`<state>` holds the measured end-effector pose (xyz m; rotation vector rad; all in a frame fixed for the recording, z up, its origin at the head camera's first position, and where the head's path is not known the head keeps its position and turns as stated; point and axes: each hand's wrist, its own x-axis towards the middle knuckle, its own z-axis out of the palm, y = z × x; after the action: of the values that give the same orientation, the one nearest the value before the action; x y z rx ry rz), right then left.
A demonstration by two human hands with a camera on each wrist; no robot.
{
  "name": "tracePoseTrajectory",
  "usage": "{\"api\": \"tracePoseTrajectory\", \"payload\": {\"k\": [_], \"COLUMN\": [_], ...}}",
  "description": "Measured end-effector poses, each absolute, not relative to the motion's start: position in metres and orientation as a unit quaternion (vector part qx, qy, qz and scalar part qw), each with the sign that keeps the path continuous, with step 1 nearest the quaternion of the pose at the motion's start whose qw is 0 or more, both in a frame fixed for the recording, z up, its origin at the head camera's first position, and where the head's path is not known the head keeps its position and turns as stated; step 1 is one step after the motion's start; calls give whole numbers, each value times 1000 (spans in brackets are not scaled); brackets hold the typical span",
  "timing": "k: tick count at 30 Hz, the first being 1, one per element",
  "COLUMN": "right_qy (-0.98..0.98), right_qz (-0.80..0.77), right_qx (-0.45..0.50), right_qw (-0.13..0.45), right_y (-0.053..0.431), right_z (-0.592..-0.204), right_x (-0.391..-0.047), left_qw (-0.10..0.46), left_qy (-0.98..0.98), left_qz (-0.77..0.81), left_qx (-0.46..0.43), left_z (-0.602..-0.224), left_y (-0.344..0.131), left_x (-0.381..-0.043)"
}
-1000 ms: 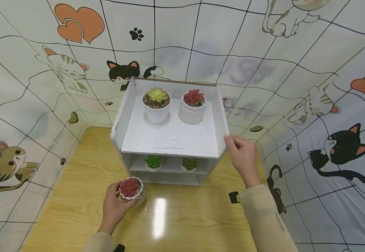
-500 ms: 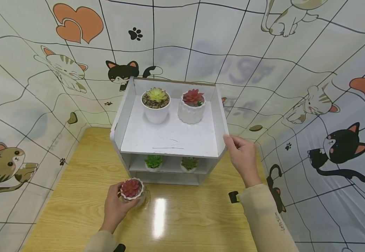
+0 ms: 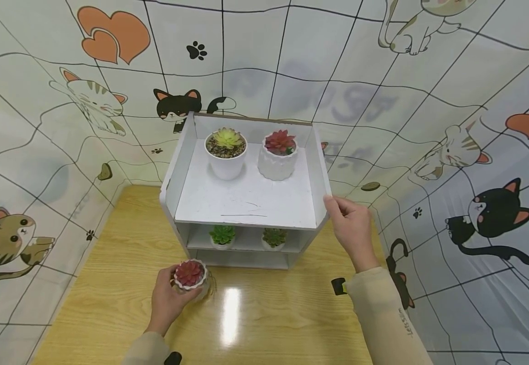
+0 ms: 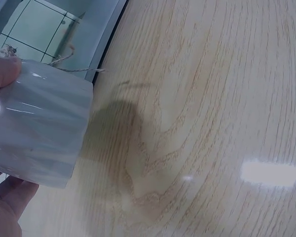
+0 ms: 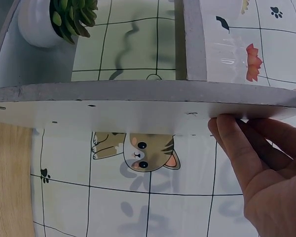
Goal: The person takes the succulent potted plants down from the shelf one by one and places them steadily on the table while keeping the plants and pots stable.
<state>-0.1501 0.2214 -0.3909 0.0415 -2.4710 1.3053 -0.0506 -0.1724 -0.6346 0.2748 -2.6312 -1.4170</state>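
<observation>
A red potted succulent (image 3: 189,274) with a scalloped white rim is in my left hand (image 3: 166,301), in front of the shelf unit's lower left corner. From the left wrist, its glossy fluted white pot (image 4: 44,123) shows tilted between thumb and fingers, a twine end sticking out and a shadow on the tabletop. My right hand (image 3: 353,230) pinches the right side panel of the white shelf unit (image 3: 246,203) near its front edge. In the right wrist view the fingers (image 5: 232,143) press the panel's outer face, with the thumb mostly hidden behind it.
On the top shelf stand a yellow-green succulent (image 3: 226,152) and another red succulent (image 3: 279,154), both in white pots. Two small green succulents (image 3: 222,235) sit on the shelf below. Cat-patterned sheeting (image 3: 255,50) encloses the wooden table (image 3: 291,314) at the back and sides.
My left hand has shifted very slightly to the right with the potted succulent. The right hand keeps its place on the shelf's side panel.
</observation>
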Motion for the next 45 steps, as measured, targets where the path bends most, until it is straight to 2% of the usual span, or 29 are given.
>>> {"api": "tracePoseTrajectory", "payload": {"k": [34, 45], "right_qy": [-871, -872], "right_qz": [460, 456], "right_qx": [9, 16], "right_qw": [173, 179], "right_y": [221, 221], "right_z": [-390, -391], "right_x": [-149, -149], "left_qw": [21, 49], "left_qy": [-860, -863], "left_qz": [-497, -490], "left_qx": [118, 115], "left_z": [-655, -659], "left_y": [-168, -165], "left_x": [-53, -52]}}
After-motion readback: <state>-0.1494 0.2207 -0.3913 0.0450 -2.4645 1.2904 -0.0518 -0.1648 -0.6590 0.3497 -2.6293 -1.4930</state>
